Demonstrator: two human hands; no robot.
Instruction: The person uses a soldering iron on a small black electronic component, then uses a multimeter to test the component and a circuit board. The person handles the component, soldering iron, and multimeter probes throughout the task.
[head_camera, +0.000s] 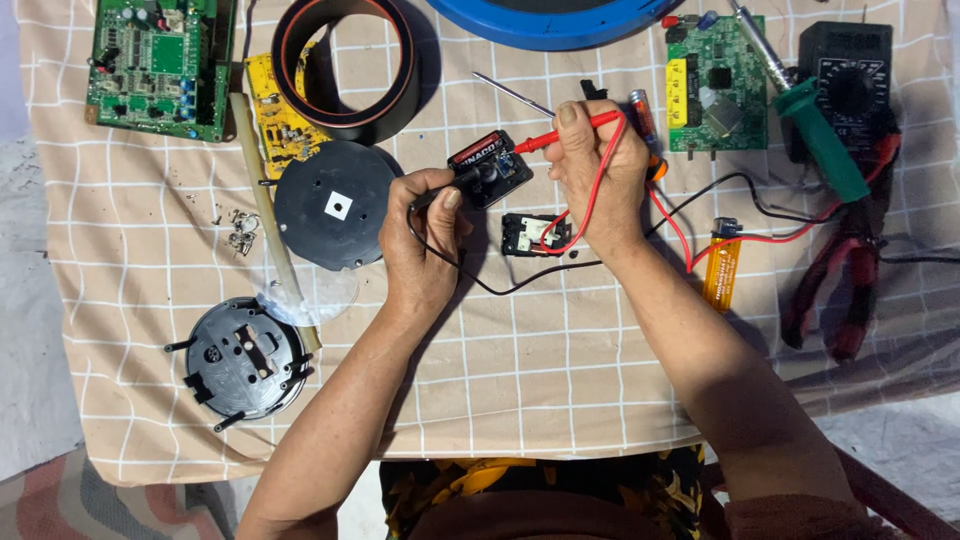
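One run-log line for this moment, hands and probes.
left hand: black probe on small black module | right hand: red probe on module | multimeter: far right, untouched

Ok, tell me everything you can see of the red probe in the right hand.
The red probe is a slim red plastic stick lying nearly level, tip pointing left. The right hand pinches its rear between thumb and fingers. Its tip meets the small black module carrying a black and red battery, which the left hand steadies alongside a black probe. A red lead loops from its back end over the right hand and trails right across the checked cloth.
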